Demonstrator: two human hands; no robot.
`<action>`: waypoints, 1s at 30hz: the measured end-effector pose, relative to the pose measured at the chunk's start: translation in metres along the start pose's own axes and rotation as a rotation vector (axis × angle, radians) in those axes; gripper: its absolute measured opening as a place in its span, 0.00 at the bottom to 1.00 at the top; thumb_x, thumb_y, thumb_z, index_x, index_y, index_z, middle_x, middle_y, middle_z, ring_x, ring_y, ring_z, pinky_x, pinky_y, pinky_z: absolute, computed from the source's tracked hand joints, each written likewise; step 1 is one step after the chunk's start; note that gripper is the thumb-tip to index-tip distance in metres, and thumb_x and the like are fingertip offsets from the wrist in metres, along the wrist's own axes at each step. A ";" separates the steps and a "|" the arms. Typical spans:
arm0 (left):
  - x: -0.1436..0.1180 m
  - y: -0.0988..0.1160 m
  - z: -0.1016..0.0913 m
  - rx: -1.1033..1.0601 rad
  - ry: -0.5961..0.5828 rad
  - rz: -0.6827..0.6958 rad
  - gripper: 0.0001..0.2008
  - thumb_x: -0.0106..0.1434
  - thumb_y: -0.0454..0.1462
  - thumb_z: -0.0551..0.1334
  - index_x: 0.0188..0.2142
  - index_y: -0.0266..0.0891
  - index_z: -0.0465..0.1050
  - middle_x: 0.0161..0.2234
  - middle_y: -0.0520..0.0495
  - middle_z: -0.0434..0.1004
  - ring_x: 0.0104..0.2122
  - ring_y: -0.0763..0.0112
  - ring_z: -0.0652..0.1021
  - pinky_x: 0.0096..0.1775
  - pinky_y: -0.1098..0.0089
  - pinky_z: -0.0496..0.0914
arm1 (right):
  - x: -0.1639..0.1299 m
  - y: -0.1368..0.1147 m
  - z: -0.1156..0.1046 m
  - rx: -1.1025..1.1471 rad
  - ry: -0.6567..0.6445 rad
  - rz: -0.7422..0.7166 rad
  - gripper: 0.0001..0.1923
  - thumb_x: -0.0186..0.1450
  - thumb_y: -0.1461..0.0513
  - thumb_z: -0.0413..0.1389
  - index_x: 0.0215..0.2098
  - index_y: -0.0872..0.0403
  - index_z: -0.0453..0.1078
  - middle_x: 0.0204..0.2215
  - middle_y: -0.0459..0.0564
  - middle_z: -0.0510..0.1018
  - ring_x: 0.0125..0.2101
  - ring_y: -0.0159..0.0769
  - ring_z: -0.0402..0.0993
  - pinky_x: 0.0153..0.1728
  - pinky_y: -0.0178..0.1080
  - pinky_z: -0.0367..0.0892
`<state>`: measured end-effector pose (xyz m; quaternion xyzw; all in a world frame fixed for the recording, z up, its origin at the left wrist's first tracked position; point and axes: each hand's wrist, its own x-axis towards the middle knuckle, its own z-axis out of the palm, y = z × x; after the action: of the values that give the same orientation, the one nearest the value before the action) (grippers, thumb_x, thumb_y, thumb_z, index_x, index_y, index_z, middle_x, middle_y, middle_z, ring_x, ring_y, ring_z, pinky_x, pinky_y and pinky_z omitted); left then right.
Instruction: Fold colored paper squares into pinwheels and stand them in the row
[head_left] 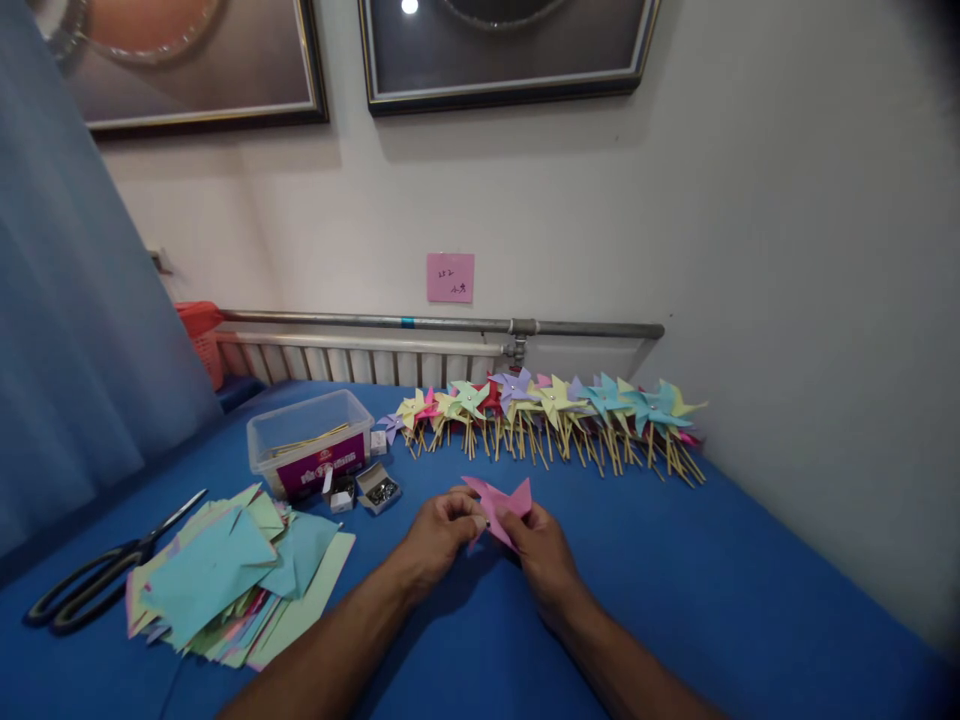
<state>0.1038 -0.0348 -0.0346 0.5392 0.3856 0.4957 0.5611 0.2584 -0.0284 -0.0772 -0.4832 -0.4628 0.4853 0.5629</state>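
Note:
A pink paper pinwheel [510, 503], with its points folded in, is held up just above the blue table cover. My left hand [442, 530] is closed on its left side, thumb near the centre. By that thumb tip shows a small dark, shiny spot, perhaps a pin head. My right hand [546, 556] grips the right side, its thumb lying on top of the paper and its other fingers hidden beneath. To the left of my hands lies an open small box of metal pins [383, 491], next to another small box [342, 496].
Finished pinwheels on sticks [555, 400] lie in a row at the back. A clear plastic tub [259, 450] holding sticks, a pile of coloured paper [206, 575] and black-handled scissors [112, 570] are on the left. Behind the table stand a radiator and metal pipe [450, 324].

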 end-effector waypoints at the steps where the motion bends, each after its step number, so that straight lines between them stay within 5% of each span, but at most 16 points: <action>1: 0.000 -0.001 0.001 0.022 0.010 0.002 0.08 0.47 0.38 0.67 0.20 0.36 0.71 0.27 0.49 0.71 0.25 0.76 0.67 0.28 0.72 0.59 | -0.001 0.001 0.001 -0.001 -0.017 -0.004 0.22 0.54 0.48 0.64 0.38 0.57 0.77 0.30 0.51 0.82 0.30 0.41 0.74 0.31 0.38 0.68; 9: 0.003 -0.014 -0.001 0.207 0.029 0.068 0.07 0.54 0.39 0.62 0.23 0.37 0.70 0.21 0.55 0.65 0.21 0.77 0.64 0.25 0.73 0.58 | -0.005 -0.005 0.004 0.024 -0.092 0.007 0.24 0.54 0.48 0.66 0.40 0.57 0.78 0.31 0.51 0.82 0.30 0.40 0.74 0.32 0.38 0.68; 16: 0.000 -0.008 -0.004 0.409 0.003 0.224 0.06 0.56 0.34 0.60 0.24 0.37 0.71 0.29 0.50 0.69 0.30 0.72 0.70 0.34 0.71 0.64 | -0.008 -0.010 0.004 0.143 -0.166 0.050 0.23 0.54 0.48 0.67 0.37 0.57 0.77 0.28 0.49 0.80 0.28 0.36 0.72 0.31 0.36 0.65; 30: -0.001 -0.008 -0.003 0.404 0.005 0.307 0.07 0.60 0.35 0.60 0.26 0.38 0.73 0.29 0.50 0.68 0.32 0.70 0.71 0.37 0.69 0.64 | -0.015 -0.025 0.007 0.299 -0.228 0.123 0.21 0.52 0.49 0.70 0.35 0.56 0.78 0.30 0.49 0.81 0.30 0.35 0.72 0.33 0.36 0.64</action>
<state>0.1017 -0.0344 -0.0425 0.6913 0.3919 0.4893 0.3593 0.2519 -0.0445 -0.0525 -0.3635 -0.4157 0.6338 0.5417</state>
